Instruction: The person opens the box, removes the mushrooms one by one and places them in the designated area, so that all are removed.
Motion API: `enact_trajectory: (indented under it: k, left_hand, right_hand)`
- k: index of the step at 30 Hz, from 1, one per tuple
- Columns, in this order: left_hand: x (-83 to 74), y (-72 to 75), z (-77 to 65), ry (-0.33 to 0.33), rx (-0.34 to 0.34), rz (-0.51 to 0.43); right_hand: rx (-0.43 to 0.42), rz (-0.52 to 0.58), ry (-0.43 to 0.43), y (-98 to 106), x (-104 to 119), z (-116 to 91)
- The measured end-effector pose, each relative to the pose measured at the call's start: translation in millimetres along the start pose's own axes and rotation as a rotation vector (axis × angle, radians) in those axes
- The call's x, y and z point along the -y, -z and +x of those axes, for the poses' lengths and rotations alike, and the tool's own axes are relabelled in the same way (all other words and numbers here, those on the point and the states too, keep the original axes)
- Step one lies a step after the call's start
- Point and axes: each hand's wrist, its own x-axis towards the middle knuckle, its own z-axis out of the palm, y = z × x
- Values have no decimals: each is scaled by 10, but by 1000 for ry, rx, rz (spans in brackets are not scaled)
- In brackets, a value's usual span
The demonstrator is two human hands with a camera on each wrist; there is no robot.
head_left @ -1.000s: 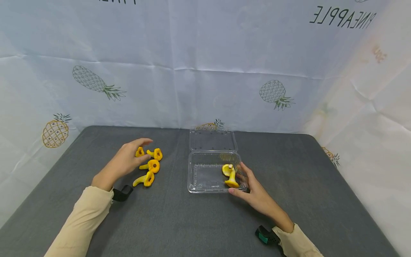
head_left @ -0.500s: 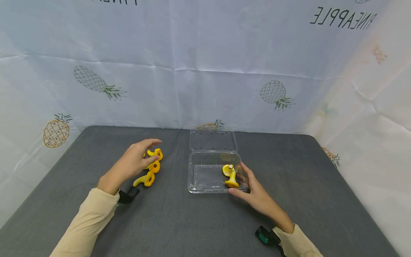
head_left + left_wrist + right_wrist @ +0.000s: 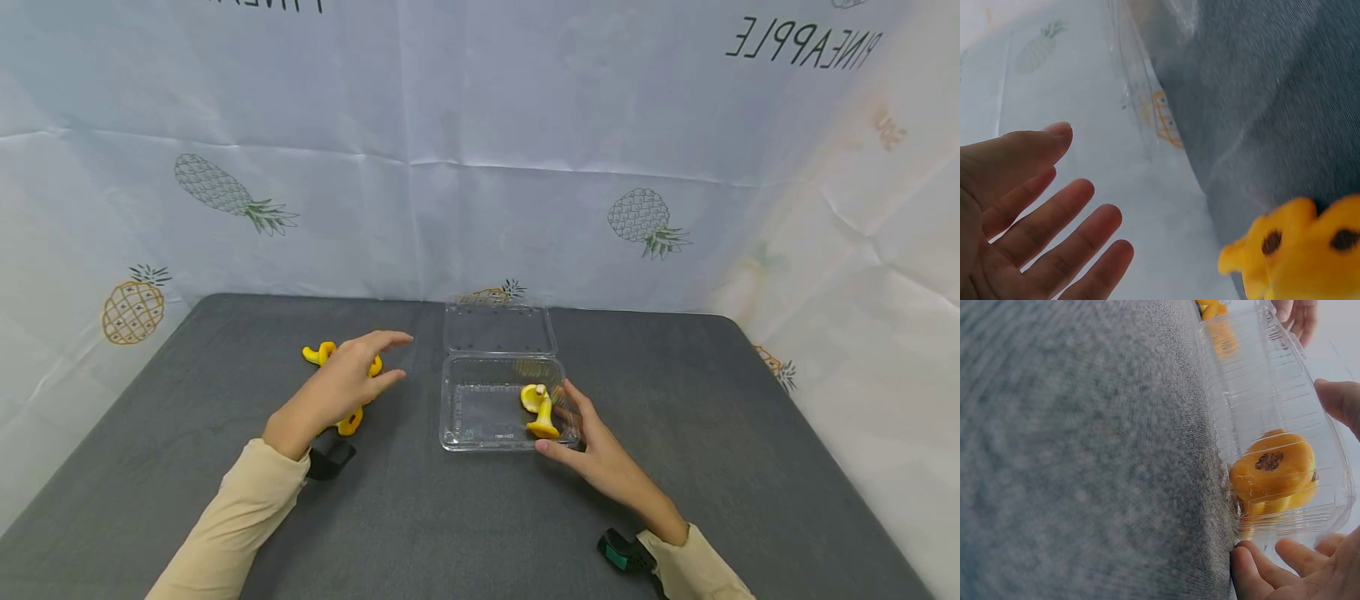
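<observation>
My left hand (image 3: pixel 337 387) hangs over several yellow, trumpet-shaped mushrooms (image 3: pixel 349 423) on the left of the table, partly hiding them. Its fingers are spread and relaxed with nothing between them; the left wrist view shows the mushrooms (image 3: pixel 1304 256) apart from the fingertips. A clear plastic clamshell container (image 3: pixel 476 421) lies in the middle with its lid laid back. Two yellow mushrooms (image 3: pixel 543 423) rest inside at its right end. My right hand (image 3: pixel 600 454) holds the container's front right corner, thumb on the front wall and fingers along the right side.
The lid (image 3: pixel 498 329) reaches toward the table's back edge, near the white pineapple-print cloth (image 3: pixel 450 225). Grey tabletop (image 3: pixel 435 525) stretches in front of the container. A dark strap device (image 3: pixel 622 550) is on my right wrist.
My left hand has moved right from the mushrooms toward the container, uncovering the back-left mushroom and covering others. The right hand and container have stayed in place.
</observation>
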Motion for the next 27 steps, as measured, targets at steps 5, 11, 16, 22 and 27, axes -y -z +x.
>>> enact_trajectory:
  k: [5,11,16,22,27]
  left_hand:
    - [-60,-120,64,-38,20,15]
    - [-189,-231,126,-54,57,18]
    - [-297,-340,176,-85,69,64]
    - [-399,-465,236,-119,83,102]
    - [-477,-552,278,-127,103,89]
  right_hand:
    - [-2,-1,-3,-6,1,5]
    - [-1,-3,3,-5,5,3]
    - [-2,-1,2,-6,4,-1]
    - [-2,3,-2,-8,2,4]
    - [1,12,2,-10,-5,3]
